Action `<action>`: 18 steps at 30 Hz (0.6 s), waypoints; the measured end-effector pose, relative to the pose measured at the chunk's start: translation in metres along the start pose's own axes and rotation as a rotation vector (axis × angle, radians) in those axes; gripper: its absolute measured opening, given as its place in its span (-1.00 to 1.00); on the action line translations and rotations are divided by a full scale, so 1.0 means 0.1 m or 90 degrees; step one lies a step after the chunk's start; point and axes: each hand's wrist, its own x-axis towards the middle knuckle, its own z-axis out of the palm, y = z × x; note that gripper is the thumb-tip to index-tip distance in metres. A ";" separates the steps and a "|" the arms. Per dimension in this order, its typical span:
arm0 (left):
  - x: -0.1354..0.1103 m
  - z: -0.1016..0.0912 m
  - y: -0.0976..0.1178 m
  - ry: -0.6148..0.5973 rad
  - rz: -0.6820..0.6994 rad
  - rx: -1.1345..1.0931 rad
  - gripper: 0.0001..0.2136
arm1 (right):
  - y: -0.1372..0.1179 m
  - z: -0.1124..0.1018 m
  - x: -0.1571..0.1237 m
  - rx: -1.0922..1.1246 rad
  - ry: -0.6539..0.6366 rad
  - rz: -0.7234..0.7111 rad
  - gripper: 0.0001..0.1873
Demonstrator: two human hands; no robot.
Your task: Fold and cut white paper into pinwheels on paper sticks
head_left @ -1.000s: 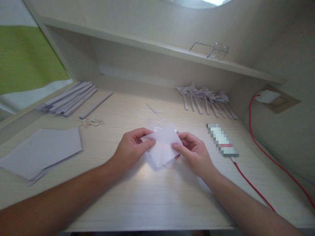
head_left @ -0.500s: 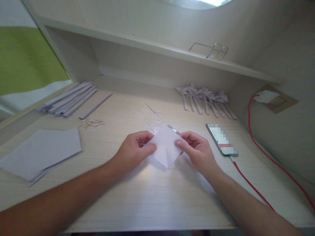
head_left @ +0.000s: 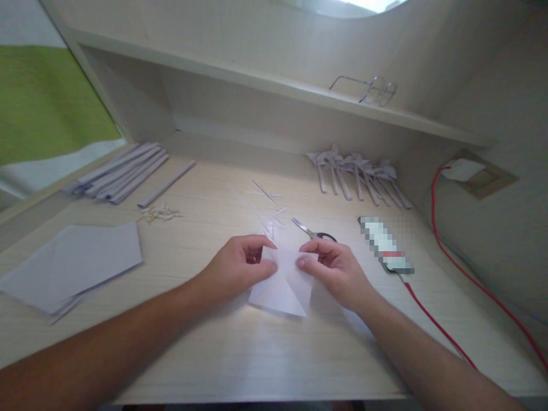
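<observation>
A white square of paper (head_left: 283,291) with fold creases hangs just above the desk (head_left: 265,354) in front of me. My left hand (head_left: 240,268) pinches its upper left edge between thumb and fingers. My right hand (head_left: 334,268) pinches the upper right edge the same way. The two hands are close together at the top of the sheet, and the lower part of the sheet hangs free. Small scissors (head_left: 311,230) lie on the desk just behind my right hand.
A stack of paper sheets (head_left: 72,265) lies at the left. Rolled paper sticks (head_left: 117,172) lie at the back left, and finished paper pinwheels (head_left: 359,174) at the back right. A phone (head_left: 385,244) with a red cable (head_left: 445,331) lies right. Glasses (head_left: 370,88) rest on the shelf.
The paper has been turned and lowered, so it now hangs below my fingers instead of standing above them. The scissors behind it have come into full view.
</observation>
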 end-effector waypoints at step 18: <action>-0.05 -0.03 0.15 -0.035 -0.019 0.132 -0.86 | -0.11 -0.25 0.08 -0.106 0.105 -0.112 -0.74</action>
